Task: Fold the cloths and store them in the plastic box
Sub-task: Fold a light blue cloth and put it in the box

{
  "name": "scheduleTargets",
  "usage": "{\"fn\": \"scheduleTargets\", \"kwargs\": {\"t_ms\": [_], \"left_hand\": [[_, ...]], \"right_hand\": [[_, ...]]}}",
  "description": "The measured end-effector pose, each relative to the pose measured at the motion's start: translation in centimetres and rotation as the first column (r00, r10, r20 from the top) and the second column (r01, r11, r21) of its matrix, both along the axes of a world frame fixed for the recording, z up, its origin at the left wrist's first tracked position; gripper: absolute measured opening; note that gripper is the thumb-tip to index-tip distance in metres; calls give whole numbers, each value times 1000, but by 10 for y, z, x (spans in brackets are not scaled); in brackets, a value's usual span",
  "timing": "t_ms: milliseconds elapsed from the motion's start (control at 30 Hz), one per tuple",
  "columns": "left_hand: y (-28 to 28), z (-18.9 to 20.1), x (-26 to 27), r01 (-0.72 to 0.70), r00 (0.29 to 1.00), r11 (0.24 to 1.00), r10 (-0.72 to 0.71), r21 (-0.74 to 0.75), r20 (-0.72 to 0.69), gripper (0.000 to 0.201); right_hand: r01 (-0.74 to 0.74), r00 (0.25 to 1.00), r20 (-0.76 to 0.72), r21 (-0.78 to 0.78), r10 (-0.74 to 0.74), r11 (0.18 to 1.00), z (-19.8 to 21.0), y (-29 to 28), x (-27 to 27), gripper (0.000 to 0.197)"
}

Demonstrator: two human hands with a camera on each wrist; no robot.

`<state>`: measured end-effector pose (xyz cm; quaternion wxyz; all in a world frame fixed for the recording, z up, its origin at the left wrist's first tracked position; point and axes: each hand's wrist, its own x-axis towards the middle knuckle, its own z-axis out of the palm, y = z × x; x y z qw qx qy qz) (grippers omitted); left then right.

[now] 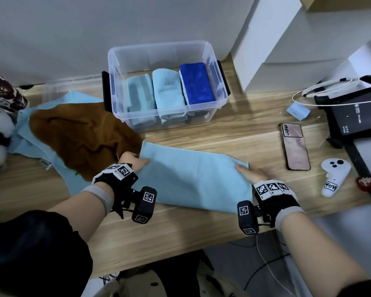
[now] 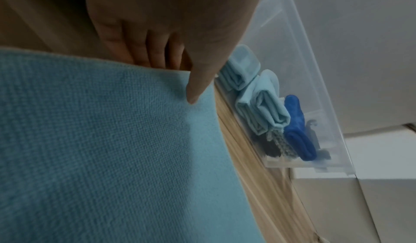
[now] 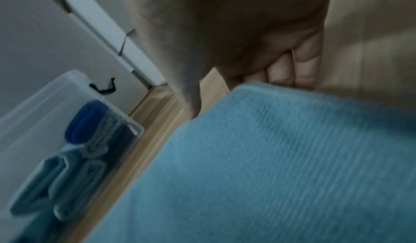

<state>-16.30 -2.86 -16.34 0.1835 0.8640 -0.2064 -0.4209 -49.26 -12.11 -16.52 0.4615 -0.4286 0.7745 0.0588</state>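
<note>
Light-blue cloth (image 1: 195,179) lies flat near desk's (image 1: 223,133) front edge; left hand (image 1: 135,161) and right hand (image 1: 252,173) pinch its short ends. Soft, limp: grip corners.

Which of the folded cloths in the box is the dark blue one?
The rightmost cloth in the plastic box, against its right wall. It is deep royal blue, while the two folded cloths to its left are pale blue.
</note>
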Motion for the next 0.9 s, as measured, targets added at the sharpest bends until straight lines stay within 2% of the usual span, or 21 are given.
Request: {"fn": "scheduleTargets", "kwargs": {"t_ms": [100, 167, 267, 333, 400, 433, 467, 500, 600, 667, 767, 833, 900], "left_hand": [[4, -1, -1, -12, 994, 1000, 14, 19, -106, 40], [5, -1, -3, -4, 991, 1000, 4, -2, -130, 38], [7, 4, -7, 23, 993, 999, -28, -50, -118, 36], [9, 7, -7, 30, 993, 998, -35, -54, -112, 38], [13, 9, -7, 39, 993, 997, -45, -60, -111, 41], [15, 9, -7, 37, 993, 997, -44, -64, -114, 42], [17, 9, -6, 31, 992, 997, -39, -66, -117, 44], [19, 8, -6, 26, 992, 997, -34, -67, -122, 45], [24, 6, -5, -13, 986, 997, 0, -79, -166, 48], [26, 4, -4, -52, 981, 995, 34, -88, -193, 46], [29, 3, -4, -99, 969, 991, 77, -85, -233, 41], [32, 5, -3, -90, 967, 994, 71, -67, -246, 39], [36, 7, -2, -82, 960, 995, 65, -51, -274, 38]], "right_hand": [[129, 986, 103, 62, -135, 990, -1, -3, 3, 68], [218, 949, 203, 130, -241, 967, -10, -6, 0, 72], [212, 907, 336, 155, -253, 965, 0, -5, 4, 48], [239, 856, 438, 135, -274, 962, 11, -3, 8, 43], [379, 742, 578, 56, -340, 924, 15, -2, 10, 19], [469, 657, 649, 45, -383, 882, 16, -3, 11, 22], [543, 588, 694, 42, -415, 839, 15, -5, 9, 33], [580, 560, 715, 23, -418, 814, 15, -7, 9, 39], [614, 587, 695, -47, -416, 788, 24, -10, 14, 38], [605, 669, 588, -76, -454, 793, 22, -8, 16, 32], [446, 825, 398, -21, -402, 895, 13, -1, 21, 11], [337, 906, 270, 7, -327, 941, 4, 3, 21, 23], [239, 965, 131, -102, -225, 966, 6, 5, 23, 24]]}}
